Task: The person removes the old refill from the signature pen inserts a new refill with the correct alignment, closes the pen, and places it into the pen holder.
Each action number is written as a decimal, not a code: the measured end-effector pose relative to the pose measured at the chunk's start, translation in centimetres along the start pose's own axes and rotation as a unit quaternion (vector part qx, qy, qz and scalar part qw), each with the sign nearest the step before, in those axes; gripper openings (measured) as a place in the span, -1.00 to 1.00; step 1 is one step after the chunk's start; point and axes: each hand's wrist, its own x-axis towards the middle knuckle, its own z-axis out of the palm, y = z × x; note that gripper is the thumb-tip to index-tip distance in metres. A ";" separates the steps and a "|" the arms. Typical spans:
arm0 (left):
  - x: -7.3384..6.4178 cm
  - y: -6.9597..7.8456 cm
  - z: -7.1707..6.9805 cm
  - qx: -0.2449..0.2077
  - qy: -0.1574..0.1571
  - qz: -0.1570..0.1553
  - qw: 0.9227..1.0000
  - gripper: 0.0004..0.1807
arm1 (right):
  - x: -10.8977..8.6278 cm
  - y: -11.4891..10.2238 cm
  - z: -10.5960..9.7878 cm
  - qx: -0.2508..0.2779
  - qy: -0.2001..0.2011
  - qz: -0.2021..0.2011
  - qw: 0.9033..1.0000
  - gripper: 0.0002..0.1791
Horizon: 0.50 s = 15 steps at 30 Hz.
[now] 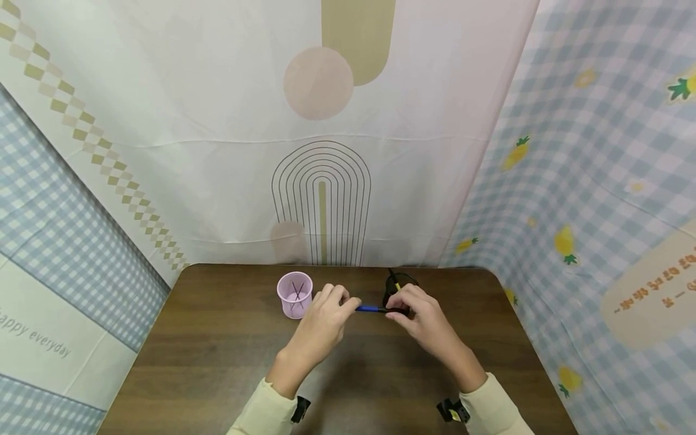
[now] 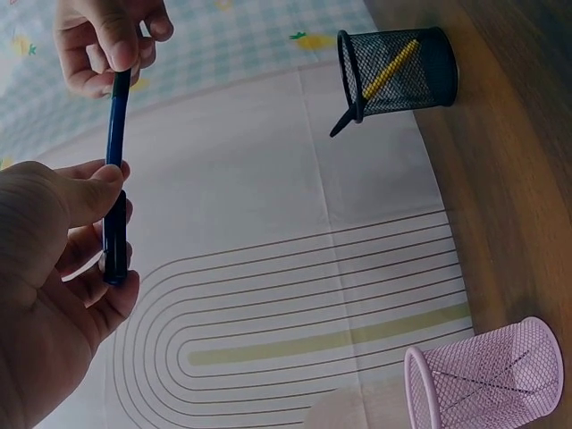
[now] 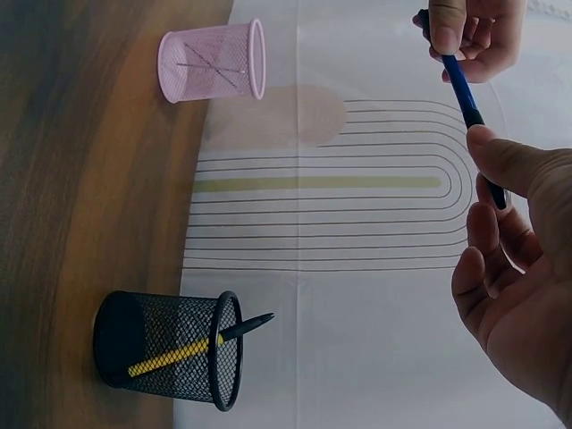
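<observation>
A blue pen point(image 1: 368, 309) with dark ends is held level above the table between both hands. My left hand point(image 1: 324, 320) pinches one end between thumb and fingers. The other dark end is pinched by my right hand point(image 1: 426, 317). In the left wrist view the pen point(image 2: 115, 134) runs from one hand to the other. Behind the right hand stands a black mesh pen holder point(image 3: 170, 308), partly hidden in the head view. A yellow pen point(image 3: 179, 357) with a black end leans inside it and pokes over the rim.
A pink mesh pen holder point(image 1: 290, 309) stands left of the hands, with thin dark crossed lines showing in it. The brown wooden table point(image 1: 217, 350) backs onto a white printed cloth point(image 1: 239, 199). Blue checked cloth point(image 1: 544, 181) hangs at the sides.
</observation>
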 end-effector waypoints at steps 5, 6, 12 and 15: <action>-0.1 -0.1 0.1 -0.004 0.004 -0.001 1.000 -0.82 | -0.1 0.0 0.0 0.000 -0.007 0.014 1.000 -0.69; -0.1 -0.1 0.1 -0.004 0.005 -0.001 1.000 -0.82 | -0.1 0.0 0.0 -0.002 -0.007 0.015 1.000 -0.67; -0.1 -0.2 0.2 -0.001 0.007 0.001 1.000 -0.82 | -0.2 0.0 -0.1 -0.005 -0.006 0.030 1.000 -0.61; -0.1 -0.2 0.2 -0.001 0.011 0.002 1.000 -0.82 | -0.1 -0.1 -0.3 0.001 -0.014 0.046 0.999 -0.67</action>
